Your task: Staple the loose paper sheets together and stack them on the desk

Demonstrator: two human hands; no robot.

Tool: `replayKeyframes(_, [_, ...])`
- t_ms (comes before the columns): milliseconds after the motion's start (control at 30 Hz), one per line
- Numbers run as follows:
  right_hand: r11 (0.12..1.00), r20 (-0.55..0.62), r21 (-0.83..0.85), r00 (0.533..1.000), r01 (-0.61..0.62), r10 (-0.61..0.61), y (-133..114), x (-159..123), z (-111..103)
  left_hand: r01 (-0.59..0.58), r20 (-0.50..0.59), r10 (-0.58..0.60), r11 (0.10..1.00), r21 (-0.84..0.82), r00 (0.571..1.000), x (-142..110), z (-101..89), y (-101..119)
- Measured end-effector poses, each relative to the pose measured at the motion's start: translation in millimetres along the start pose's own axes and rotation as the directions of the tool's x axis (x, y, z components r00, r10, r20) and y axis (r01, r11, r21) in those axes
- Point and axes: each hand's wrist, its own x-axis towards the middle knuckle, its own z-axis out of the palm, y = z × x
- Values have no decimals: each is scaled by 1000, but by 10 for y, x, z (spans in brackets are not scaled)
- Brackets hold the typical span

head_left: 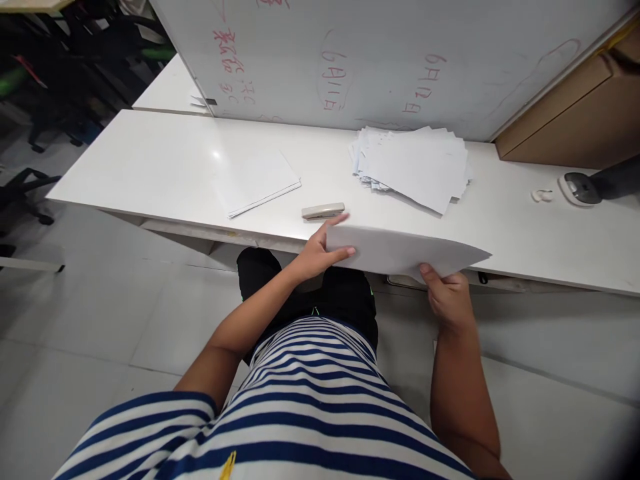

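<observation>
White paper point(390, 250) is held up on edge between my hands at the desk's front edge; whether it is one sheet or several I cannot tell. My left hand point(320, 252) grips its left end, with thumb in front and fingers behind. At the lower right, my right hand point(447, 293) pinches it with the thumb on the near face. Just beyond my left fingers lies a beige stapler point(323, 211). A thin stack of paper point(260, 183) rests to the left, and a messy, larger pile of paper point(415, 167) sits behind the held paper.
A whiteboard point(300, 60) with red writing stands along the back of the white desk point(135, 160). At the right are a cardboard box point(565, 113), a small white object point(542, 195) and a rounded grey-and-white item point(580, 189). Office chairs point(30, 193) stand at the left.
</observation>
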Motion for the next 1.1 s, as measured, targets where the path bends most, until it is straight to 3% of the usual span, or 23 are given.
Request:
replayKeyframes(67, [999,25,-15,999,42,-42,-139,65,132,32,-2,-32,999,7,999,35,-103,68])
replayKeyframes(233, [997,108,25,991,70,-72,-355,192,513,-10,-167,38,986,165,985,90,-353,192])
replayKeyframes(333, [999,118,-39,993,36,-31,-354,263,731,26,-213,27,969,244,977,97,-411,124])
replayKeyframes(467, [994,104,-109,994,28,-17,-349,302,907,59,-264,2,974,220,965,80,-399,-29])
replayKeyframes(600, [992,87,-106,994,71,-62,-329,287,950,87,-334,-13,974,207,942,72,-378,-129])
replayKeyframes(733, [989,127,-119,990,83,-68,-243,241,947,129,-313,-47,960,248,949,59,-358,-128])
replayKeyframes(900, [982,75,-140,990,130,-121,-170,199,885,37,-263,65,930,366,963,54,-349,-90])
replayKeyframes(1100, [986,97,-161,995,48,-33,-141,153,821,76,-283,63,888,454,957,61,-243,-186])
